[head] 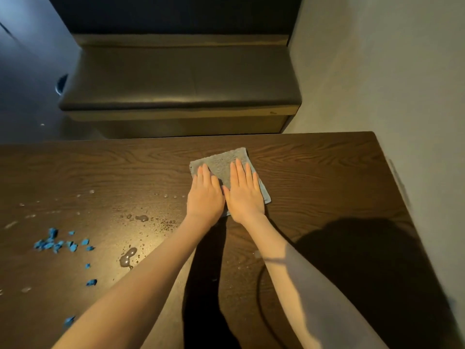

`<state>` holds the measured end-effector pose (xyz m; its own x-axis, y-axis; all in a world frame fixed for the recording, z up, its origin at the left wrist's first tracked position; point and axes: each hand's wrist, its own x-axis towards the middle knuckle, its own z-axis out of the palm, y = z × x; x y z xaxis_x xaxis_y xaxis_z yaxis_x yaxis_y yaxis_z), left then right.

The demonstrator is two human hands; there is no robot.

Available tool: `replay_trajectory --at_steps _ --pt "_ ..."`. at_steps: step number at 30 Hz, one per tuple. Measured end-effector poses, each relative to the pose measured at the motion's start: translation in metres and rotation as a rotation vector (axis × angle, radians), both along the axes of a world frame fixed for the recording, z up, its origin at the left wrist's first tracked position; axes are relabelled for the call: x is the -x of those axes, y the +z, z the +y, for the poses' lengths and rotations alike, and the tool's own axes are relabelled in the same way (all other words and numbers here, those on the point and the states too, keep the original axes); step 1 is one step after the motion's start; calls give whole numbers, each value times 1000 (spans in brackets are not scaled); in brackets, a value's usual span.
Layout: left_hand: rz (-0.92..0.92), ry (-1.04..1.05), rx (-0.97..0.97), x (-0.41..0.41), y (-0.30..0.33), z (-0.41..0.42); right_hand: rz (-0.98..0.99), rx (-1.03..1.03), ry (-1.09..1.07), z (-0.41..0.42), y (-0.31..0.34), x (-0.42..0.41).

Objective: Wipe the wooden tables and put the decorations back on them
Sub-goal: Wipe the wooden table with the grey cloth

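A folded grey cloth [224, 161] lies flat on the dark wooden table [314, 172], near its far edge. Both my hands press on it side by side with straight fingers: my left hand [205, 195] covers its left part and my right hand [245, 192] its right part. Water drops and small puddles [128, 256] spread over the table to the left of my arms. Several small blue scraps [56, 243] lie scattered on the table's left part. No decorations are in view.
A dark padded bench [176, 79] stands just beyond the table's far edge. A grey wall [402, 71] runs along the table's right side. Dark floor [27, 96] shows at the far left, with a round bluish object [61, 84] partly hidden behind the bench.
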<state>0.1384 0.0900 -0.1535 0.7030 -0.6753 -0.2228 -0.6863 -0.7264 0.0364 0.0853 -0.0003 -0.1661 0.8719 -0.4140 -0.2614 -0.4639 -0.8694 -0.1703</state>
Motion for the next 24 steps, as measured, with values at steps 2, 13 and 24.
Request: replay_trajectory --at_steps 2,13,24 --pt "6 -47 -2 12 -2 1 -11 10 -30 2 -1 17" --pt "107 -233 92 93 -1 -92 31 -13 -309 -80 4 117" --pt "29 -176 7 38 -8 -158 -16 90 -209 -147 -4 61"
